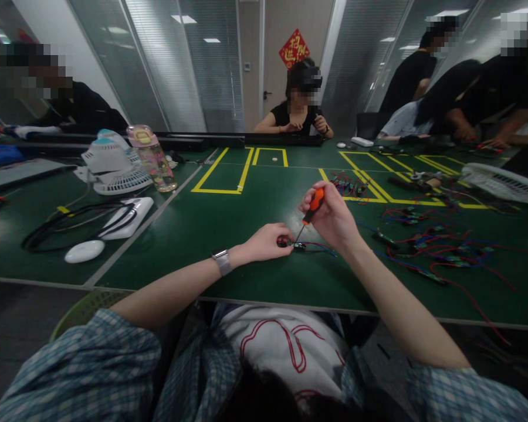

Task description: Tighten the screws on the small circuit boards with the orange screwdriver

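The left hand [273,242] lies low over the bench [255,275], its fingers closed around the left end of a small circuit board [299,246]. The board's right end sticks out beyond the fingertips, and thin wires [323,248] trail from it to the right. The right hand [330,211] is raised just to the right, fingers wrapped around the orange and black handle of a screwdriver [315,205]. Its shaft slants down to the board, close beside the left fingertips; whether the tip touches is too small to tell.

The bench is green, marked with yellow tape [217,191] in rectangles. On the right lie loose boards with red and blue wires [449,252]; on the left are a white fan [110,164], a drinking bottle [156,161], a black cable [53,225] and a white oval object [84,251]. Other people sit or stand at the far side, before glass partitions with blinds [185,64] and a door [273,88].

A red diamond-shaped sign [295,49] carries gold Chinese characters, 招 legible at the top. The bottle's lettering is too small to read.
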A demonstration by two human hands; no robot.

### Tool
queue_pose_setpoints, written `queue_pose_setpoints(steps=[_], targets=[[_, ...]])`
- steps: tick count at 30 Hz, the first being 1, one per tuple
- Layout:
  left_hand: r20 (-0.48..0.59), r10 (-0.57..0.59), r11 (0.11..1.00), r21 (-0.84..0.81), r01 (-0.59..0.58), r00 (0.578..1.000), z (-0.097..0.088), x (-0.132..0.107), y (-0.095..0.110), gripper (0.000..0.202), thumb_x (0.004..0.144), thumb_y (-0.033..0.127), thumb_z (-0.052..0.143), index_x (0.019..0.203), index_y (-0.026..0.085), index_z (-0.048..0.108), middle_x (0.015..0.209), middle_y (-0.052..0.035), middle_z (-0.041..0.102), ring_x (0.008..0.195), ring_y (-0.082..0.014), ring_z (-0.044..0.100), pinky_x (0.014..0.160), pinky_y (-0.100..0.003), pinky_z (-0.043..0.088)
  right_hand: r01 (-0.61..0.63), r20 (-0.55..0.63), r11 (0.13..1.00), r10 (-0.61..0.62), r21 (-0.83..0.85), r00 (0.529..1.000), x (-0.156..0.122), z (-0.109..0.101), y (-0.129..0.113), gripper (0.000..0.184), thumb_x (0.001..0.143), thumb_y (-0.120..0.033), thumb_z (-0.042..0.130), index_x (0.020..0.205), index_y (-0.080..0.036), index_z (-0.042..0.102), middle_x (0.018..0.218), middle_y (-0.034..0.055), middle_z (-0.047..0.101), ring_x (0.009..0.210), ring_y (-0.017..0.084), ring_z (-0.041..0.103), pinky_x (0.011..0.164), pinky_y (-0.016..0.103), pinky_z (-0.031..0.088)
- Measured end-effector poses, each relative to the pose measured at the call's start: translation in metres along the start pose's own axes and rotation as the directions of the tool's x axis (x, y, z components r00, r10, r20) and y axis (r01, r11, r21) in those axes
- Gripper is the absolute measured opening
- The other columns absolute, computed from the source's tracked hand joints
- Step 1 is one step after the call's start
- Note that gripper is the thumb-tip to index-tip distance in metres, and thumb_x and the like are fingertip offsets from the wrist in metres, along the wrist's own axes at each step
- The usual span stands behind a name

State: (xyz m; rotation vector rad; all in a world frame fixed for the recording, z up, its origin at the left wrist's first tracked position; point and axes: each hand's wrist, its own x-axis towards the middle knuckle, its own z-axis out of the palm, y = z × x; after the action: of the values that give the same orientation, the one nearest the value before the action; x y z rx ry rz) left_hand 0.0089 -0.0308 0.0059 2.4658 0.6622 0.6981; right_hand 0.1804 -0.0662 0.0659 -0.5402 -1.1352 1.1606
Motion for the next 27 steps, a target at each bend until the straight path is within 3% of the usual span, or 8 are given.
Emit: queue_pose_setpoints(steps=[7,11,17,27], targets=[[0.003,0.014,1.0,-0.003,-0.014,1.0,0.0004,0.0002,-0.0016,0.01,0.078,0.018,0.068,0.086,0.014,0.07,0.081,-0.0017,0.06,0.069,-0.0112,0.055,0.063,-0.02,0.042,-0.018,0.007,0.998,0.017,0.067,1.0,-0.0001,0.0025,0.0004,0.031,0.078,-0.055,0.07,0.08,-0.027,0.057,0.069,-0.0038,0.056,0.062,0.012,0.052,0.064,0.027,0.049],[0.012,0.021,1.0,0.004,-0.021,1.0,-0.0001,0.0003,-0.0014,0.01,0.078,0.018,0.067,0.086,0.014,0.07,0.081,-0.0017,0.061,0.07,-0.0114,0.055,0.064,-0.021,0.043,-0.001,-0.017,0.999,0.001,0.039,1.0,-0.001,0.0017,0.001,0.03,0.072,-0.047,0.078,0.079,-0.026,0.058,0.077,-0.0033,0.057,0.069,0.012,0.054,0.069,0.027,0.051],[-0.001,0.04,0.999,0.003,-0.04,0.999,-0.0001,-0.0002,-0.001,0.009,0.078,0.018,0.068,0.086,0.013,0.07,0.08,-0.0013,0.061,0.07,-0.0111,0.055,0.063,-0.02,0.042,-0.026,-0.022,0.996,0.028,0.084,0.999,-0.0016,0.0013,-0.0015,0.026,0.073,-0.045,0.077,0.078,-0.025,0.061,0.08,-0.0032,0.056,0.07,0.011,0.054,0.074,0.027,0.052],[-0.009,0.017,1.0,-0.01,-0.017,1.0,0.0013,-0.0001,-0.0013,0.009,0.077,0.017,0.068,0.085,0.013,0.07,0.08,-0.0012,0.06,0.068,-0.0107,0.055,0.063,-0.02,0.042,-0.053,0.062,0.993,0.046,0.109,0.997,-0.0019,0.0019,-0.0039,0.025,0.076,-0.045,0.076,0.079,-0.024,0.062,0.07,-0.0035,0.055,0.065,0.011,0.052,0.069,0.026,0.049]])
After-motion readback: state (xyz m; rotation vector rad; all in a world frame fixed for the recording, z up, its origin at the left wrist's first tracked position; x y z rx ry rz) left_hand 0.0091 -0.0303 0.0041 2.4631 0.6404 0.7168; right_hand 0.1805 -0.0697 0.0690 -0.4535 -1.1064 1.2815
